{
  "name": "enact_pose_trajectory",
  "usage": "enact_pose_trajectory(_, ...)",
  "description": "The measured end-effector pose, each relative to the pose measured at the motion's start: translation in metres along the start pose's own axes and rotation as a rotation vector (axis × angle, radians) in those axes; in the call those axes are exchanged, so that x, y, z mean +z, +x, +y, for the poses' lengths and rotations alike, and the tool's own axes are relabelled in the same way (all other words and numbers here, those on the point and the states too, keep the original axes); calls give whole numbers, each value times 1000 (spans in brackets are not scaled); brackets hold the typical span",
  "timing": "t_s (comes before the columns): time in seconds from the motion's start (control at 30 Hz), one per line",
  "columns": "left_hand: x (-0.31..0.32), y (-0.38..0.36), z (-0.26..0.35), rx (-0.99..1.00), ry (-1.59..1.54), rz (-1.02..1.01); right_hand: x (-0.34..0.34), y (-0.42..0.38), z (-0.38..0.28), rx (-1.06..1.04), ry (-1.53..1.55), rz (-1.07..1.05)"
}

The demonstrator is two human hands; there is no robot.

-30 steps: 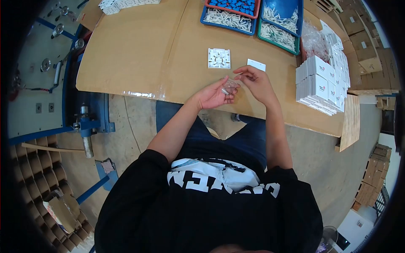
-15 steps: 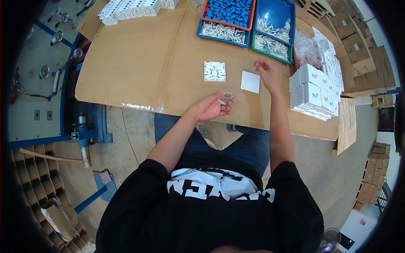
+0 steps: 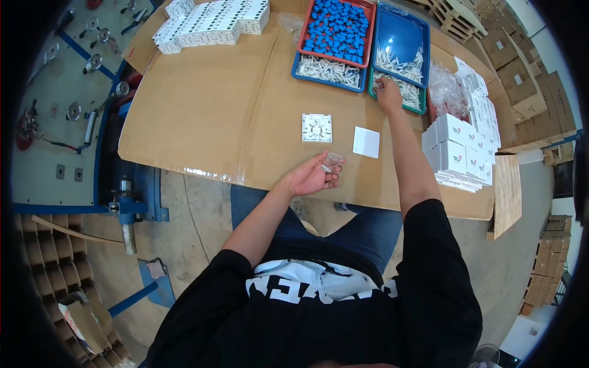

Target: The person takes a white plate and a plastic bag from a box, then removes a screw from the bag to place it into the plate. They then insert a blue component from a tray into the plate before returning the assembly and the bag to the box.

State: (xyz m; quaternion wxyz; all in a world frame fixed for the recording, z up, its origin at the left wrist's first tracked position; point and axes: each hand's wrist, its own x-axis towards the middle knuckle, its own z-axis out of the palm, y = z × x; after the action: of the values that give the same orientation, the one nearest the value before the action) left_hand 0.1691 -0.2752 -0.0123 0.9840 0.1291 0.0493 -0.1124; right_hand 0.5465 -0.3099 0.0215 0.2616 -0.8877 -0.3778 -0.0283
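Note:
My left hand (image 3: 308, 177) is palm up near the table's front edge, its fingers curled around a small clear plastic bag (image 3: 334, 159) and a small white piece (image 3: 326, 168). At the green tray (image 3: 422, 109), my right hand (image 3: 389, 97) has its fingers bent together among small white tube-like pieces (image 3: 410, 94); what they pinch is hidden. A white square base with moulded fittings (image 3: 316, 128) lies flat beyond my left hand. To its right lies a plain white square cover (image 3: 366, 142).
A red tray (image 3: 372, 30) of blue parts sits over a blue tray (image 3: 297, 73) of white pieces. Another blue tray (image 3: 399, 27) overlaps the green one. Stacked white boxes (image 3: 454, 150) stand at the right, white units (image 3: 211, 24) at the far left, all on a cardboard-covered table (image 3: 196, 116).
My right hand has moved forward from beside the white cover into the green tray. My left hand still holds the clear bag. The whole view has shifted slightly.

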Motion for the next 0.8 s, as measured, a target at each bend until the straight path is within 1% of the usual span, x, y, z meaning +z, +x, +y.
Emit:
enact_pose_trajectory(0.03, 2, 0, 0, -3, 5, 18, 4, 3, 3, 57, 51, -11)
enact_pose_trajectory(0.17, 2, 0, 0, -6, 5, 38, 14, 7, 26, 51, 128, 24)
enact_pose_trajectory(0.23, 0, 2, 0, -14, -4, 39, 9, 1, 28, 111, 189, 132)
enact_pose_trajectory(0.27, -2, 2, 0, -17, -8, 42, 6, -1, 28, 115, 185, 131)
enact_pose_trajectory(0.37, 0, 2, 1, -15, 5, 40, -6, -7, 26, 107, 129, 161)
enact_pose_trajectory(0.43, -3, 4, 2, -12, -7, 23, -6, -14, 28, 53, 279, 221)
enact_pose_trajectory(0.47, -6, 2, 0, -3, -16, 5, -5, -17, 28, 29, 478, 167)
enact_pose_trajectory(0.5, -6, 0, -2, 3, -28, 10, -6, -30, 19, 29, 477, 153)
enact_pose_trajectory(0.57, -2, -1, -1, 23, -11, 10, -25, -71, -20, -16, 689, -21)
enact_pose_trajectory(0.63, 0, -1, -2, 40, -13, 30, -42, -122, -56, 22, 708, -222)
enact_pose_trajectory(0.7, 1, -2, -2, 42, -14, 51, -58, -162, -84, 48, 791, -370)
enact_pose_trajectory(0.8, 0, -1, -2, 30, -3, 54, -70, -195, -105, 33, 841, -437)
